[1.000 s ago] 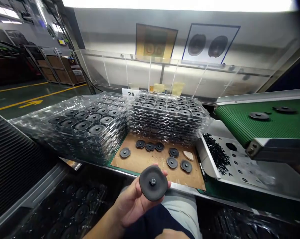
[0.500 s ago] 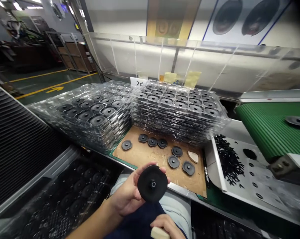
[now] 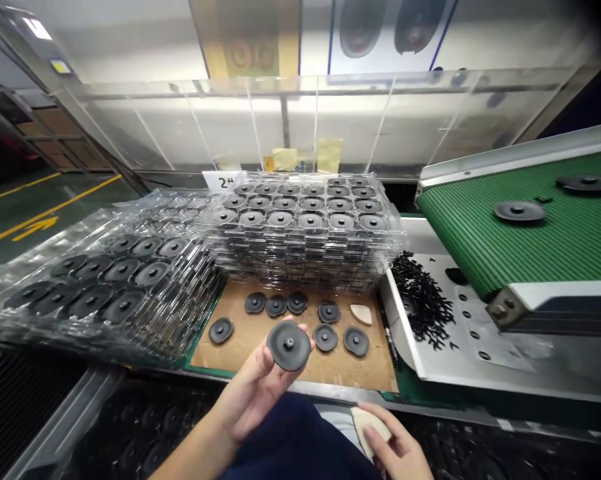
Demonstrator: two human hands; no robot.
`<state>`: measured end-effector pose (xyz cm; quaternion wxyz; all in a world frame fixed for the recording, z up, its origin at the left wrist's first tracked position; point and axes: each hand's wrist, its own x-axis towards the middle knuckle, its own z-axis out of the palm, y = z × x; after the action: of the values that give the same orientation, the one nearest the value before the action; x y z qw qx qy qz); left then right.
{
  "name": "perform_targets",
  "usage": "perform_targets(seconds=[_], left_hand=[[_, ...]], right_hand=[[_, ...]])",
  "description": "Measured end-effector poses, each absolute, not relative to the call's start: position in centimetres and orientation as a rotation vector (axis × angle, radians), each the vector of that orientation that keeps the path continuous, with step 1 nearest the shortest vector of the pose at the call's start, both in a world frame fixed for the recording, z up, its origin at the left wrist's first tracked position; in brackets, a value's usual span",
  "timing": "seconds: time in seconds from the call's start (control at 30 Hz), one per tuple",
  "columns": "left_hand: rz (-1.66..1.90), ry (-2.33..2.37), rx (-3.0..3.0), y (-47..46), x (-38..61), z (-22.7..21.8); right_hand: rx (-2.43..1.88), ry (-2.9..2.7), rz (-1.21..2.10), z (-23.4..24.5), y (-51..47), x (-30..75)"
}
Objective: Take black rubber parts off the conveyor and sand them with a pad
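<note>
My left hand (image 3: 253,400) grips a black round rubber-like disc (image 3: 289,345) by its edge, its small central stub facing up at me. Lower right, my right hand (image 3: 398,443) pinches a cream wedge-shaped pad (image 3: 368,430) between thumb and fingers, apart from the disc. Beyond the hands, several similar dark discs (image 3: 356,341) lie on a brown board (image 3: 260,350). Another cream wedge (image 3: 361,314) rests on the board's right side.
Stacked clear trays (image 3: 300,240) of discs stand behind the board, with another stack (image 3: 180,320) at left. To the right, a white bin (image 3: 480,363) contains small black scraps (image 3: 420,300). A green conveyor belt (image 3: 480,247) carries discs above it.
My view has swung to the right, showing more of the conveyor. The held disc is now farther from me, tilted back. My right hand has come up, showing more of the cream pad.
</note>
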<state>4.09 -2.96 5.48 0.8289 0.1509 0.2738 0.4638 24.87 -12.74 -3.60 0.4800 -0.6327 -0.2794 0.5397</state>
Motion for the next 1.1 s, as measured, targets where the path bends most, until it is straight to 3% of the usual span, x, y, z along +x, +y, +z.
perform_targets(seconds=[0.3, 0.4, 0.57, 0.7, 1.1], left_hand=[[1.062, 0.604, 0.431, -5.6, 1.1, 5.7], [1.121, 0.625, 0.507, -8.6, 0.2, 5.6], [1.201, 0.658, 0.533, -12.7, -0.7, 5.3], [1.254, 0.638, 0.506, -13.9, -1.4, 5.1], [1.169, 0.71, 0.432, -6.6, -1.3, 3.8]], right_hand=[[-1.507, -0.831, 1.154, -1.1, -11.0, 19.9], [-1.395, -1.171, 0.867, 2.3, -11.8, 19.1], [-0.851, -1.926, 0.284, 7.9, -12.7, 17.1], [-0.844, -2.144, 0.307, 8.9, -13.1, 15.8], [-0.98, -1.887, 0.429, 5.5, -7.3, 15.9]])
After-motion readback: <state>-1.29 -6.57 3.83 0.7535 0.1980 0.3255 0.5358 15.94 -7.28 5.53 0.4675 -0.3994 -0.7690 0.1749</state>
